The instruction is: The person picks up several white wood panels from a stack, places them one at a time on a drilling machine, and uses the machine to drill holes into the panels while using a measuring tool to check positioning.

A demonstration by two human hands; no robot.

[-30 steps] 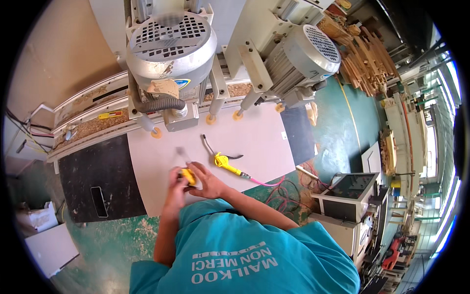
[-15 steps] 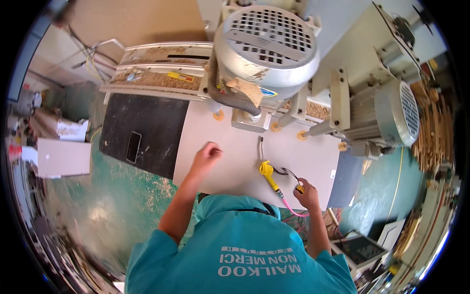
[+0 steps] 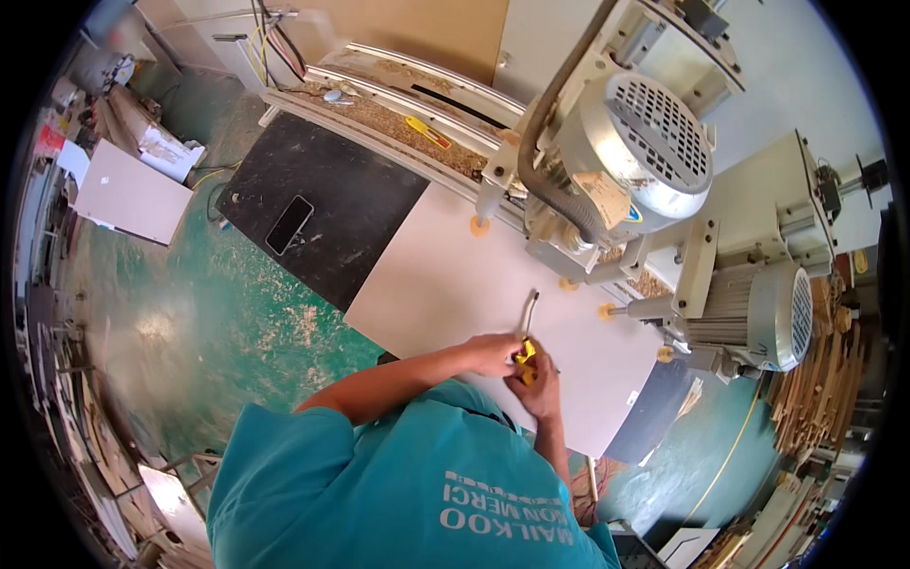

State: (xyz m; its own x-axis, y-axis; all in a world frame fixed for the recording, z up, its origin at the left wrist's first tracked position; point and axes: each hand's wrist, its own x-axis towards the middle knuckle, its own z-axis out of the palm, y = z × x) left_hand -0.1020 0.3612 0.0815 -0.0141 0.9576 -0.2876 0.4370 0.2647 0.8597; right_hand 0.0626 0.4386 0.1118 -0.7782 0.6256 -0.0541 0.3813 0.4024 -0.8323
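On the pale board [image 3: 436, 266] lies a yellow air blow gun [image 3: 526, 350], its thin metal nozzle reaching away from me. Both my hands meet over its body, close together. Fingers of my left hand [image 3: 493, 356] are bent inward beside the gun's yellow head; I cannot make out what they pinch. Just right of it, my right hand [image 3: 542, 384] is closed around a small yellow-and-black thing [image 3: 528, 376], mostly covered by the fingers. The gun's handle and pink hose are hidden by my hands and body.
Large motors [image 3: 630, 156] on a machine frame overhang the board's far side. A black phone [image 3: 289, 225] lies on the dark panel [image 3: 332, 180] at the left. A yellow-and-red cutter [image 3: 427, 132] rests in the sawdust-filled channel. Stacked wood strips [image 3: 823, 379] stand at the right.
My left hand has moved right and my right hand left, so they now meet over the blow gun, which stays on the board. The view has turned.
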